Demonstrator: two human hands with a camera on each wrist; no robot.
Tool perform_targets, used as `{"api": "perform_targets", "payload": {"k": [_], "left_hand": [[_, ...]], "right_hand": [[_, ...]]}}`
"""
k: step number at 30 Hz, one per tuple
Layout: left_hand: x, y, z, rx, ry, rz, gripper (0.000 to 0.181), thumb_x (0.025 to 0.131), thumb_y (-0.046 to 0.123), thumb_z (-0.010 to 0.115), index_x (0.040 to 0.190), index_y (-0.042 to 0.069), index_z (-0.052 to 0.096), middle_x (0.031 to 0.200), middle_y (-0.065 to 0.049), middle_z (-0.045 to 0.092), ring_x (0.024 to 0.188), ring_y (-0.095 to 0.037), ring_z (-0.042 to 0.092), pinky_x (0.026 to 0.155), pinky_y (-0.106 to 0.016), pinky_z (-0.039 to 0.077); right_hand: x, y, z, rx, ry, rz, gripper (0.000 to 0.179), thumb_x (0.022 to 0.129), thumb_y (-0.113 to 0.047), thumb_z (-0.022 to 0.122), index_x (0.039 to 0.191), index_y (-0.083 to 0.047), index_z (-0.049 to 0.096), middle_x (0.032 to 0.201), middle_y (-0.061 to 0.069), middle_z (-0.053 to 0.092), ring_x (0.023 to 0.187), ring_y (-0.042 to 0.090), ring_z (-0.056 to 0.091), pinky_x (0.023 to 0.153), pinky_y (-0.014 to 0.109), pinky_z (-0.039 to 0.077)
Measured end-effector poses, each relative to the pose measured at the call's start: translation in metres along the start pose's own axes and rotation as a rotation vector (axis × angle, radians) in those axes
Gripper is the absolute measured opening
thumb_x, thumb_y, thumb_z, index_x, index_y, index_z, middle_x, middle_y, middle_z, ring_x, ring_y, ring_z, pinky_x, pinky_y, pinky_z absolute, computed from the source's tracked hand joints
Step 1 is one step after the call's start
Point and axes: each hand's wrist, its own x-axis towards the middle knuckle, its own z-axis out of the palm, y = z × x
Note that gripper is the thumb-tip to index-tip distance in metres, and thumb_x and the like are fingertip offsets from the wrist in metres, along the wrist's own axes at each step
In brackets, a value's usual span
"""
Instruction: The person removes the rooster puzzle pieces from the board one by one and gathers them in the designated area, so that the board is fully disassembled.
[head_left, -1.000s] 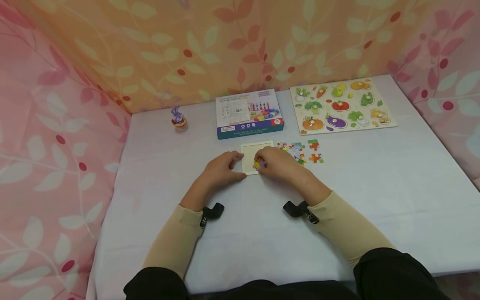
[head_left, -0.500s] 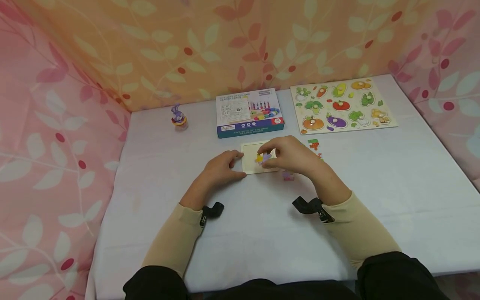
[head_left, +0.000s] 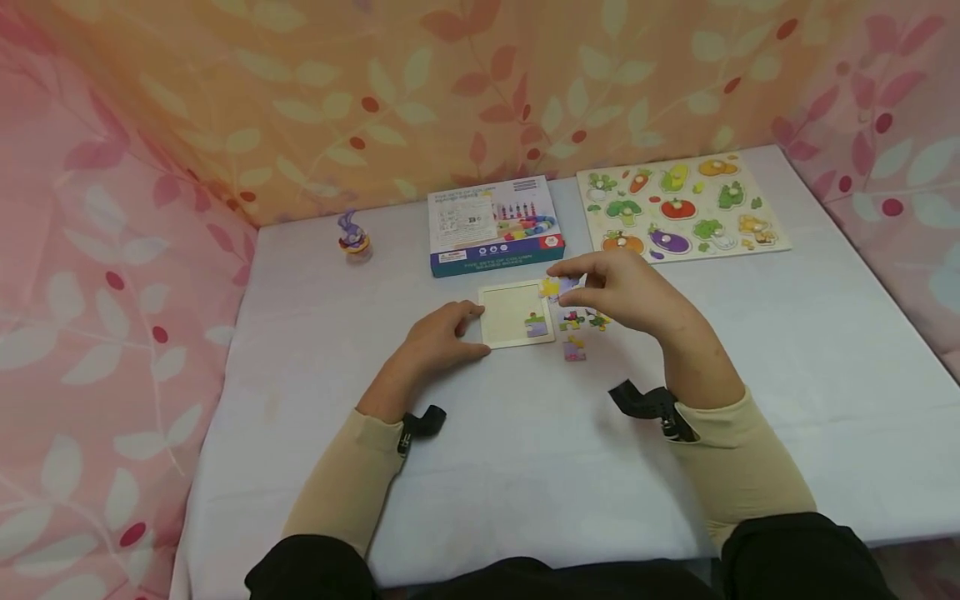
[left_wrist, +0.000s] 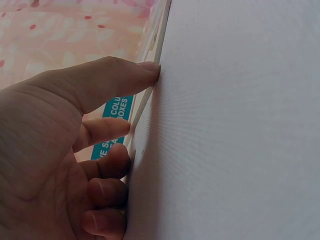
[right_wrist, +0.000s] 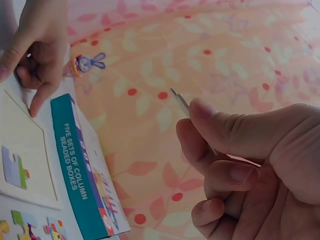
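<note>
A small cream puzzle tray [head_left: 504, 317] lies flat on the white tablecloth. My left hand [head_left: 442, 340] holds it by its left side, thumb at the lower corner and forefinger higher up. One green and purple jigsaw piece [head_left: 536, 325] sits in its lower right corner. Above the tray's upper right corner, my right hand [head_left: 633, 293] pinches a yellow and purple jigsaw piece [head_left: 551, 287] between thumb and forefinger. The right wrist view shows this piece edge-on. Several loose pieces [head_left: 574, 348] lie right of the tray, some hidden by my right hand.
Behind the tray lies a flat bead-set box [head_left: 495, 229]. At the back right is a wooden vegetable puzzle board [head_left: 678, 229]. A small purple rabbit figure [head_left: 354, 236] stands at the back left. Patterned cloth [head_left: 480, 92] walls off the table's back and sides.
My right hand has risen from over the tray and moved right with the yellow and purple piece, uncovering the piece in the tray's corner. My left hand stays in place.
</note>
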Motion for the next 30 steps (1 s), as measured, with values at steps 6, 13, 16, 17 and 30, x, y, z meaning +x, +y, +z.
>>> {"api": "perform_targets", "payload": {"k": [6, 13, 16, 17, 30], "left_hand": [[-0.002, 0.001, 0.0, -0.009, 0.005, -0.006, 0.072, 0.084, 0.046, 0.083, 0.147, 0.023, 0.056, 0.096, -0.006, 0.054, 0.09, -0.022, 0.052, 0.074, -0.04, 0.04], [-0.002, 0.0, -0.001, -0.017, 0.006, 0.005, 0.071, 0.084, 0.045, 0.083, 0.146, 0.022, 0.056, 0.094, -0.006, 0.053, 0.089, -0.022, 0.052, 0.073, -0.039, 0.039], [-0.001, -0.001, 0.0, -0.014, 0.004, 0.007, 0.072, 0.084, 0.045, 0.083, 0.147, 0.022, 0.056, 0.094, -0.006, 0.053, 0.088, -0.022, 0.051, 0.073, -0.039, 0.039], [-0.001, -0.001, 0.0, -0.01, 0.004, 0.007, 0.072, 0.084, 0.045, 0.083, 0.147, 0.022, 0.056, 0.094, -0.006, 0.053, 0.088, -0.021, 0.051, 0.073, -0.039, 0.039], [0.0, -0.003, 0.002, -0.012, 0.015, 0.017, 0.072, 0.084, 0.046, 0.083, 0.146, 0.022, 0.057, 0.093, -0.006, 0.053, 0.086, -0.021, 0.051, 0.071, -0.039, 0.038]], "right_hand": [[-0.007, 0.001, -0.009, -0.005, -0.003, 0.016, 0.039, 0.094, -0.012, 0.076, 0.133, -0.013, 0.071, 0.084, 0.011, 0.059, 0.074, 0.027, 0.046, 0.056, 0.031, 0.037], [-0.018, 0.011, -0.014, -0.038, -0.016, 0.033, 0.041, 0.093, -0.017, 0.078, 0.133, -0.013, 0.071, 0.077, 0.008, 0.061, 0.07, 0.026, 0.049, 0.056, 0.032, 0.039], [-0.023, 0.019, -0.016, -0.077, -0.012, 0.011, 0.041, 0.092, -0.024, 0.08, 0.132, -0.014, 0.072, 0.084, 0.004, 0.065, 0.074, 0.024, 0.051, 0.059, 0.033, 0.041], [-0.025, 0.022, -0.016, -0.093, -0.009, -0.008, 0.04, 0.092, -0.024, 0.08, 0.131, -0.014, 0.072, 0.089, 0.004, 0.065, 0.076, 0.024, 0.051, 0.061, 0.033, 0.041], [-0.044, 0.068, -0.01, -0.109, -0.001, -0.024, 0.036, 0.091, -0.013, 0.08, 0.126, -0.01, 0.074, 0.103, 0.004, 0.057, 0.082, 0.023, 0.047, 0.067, 0.031, 0.039]]}}
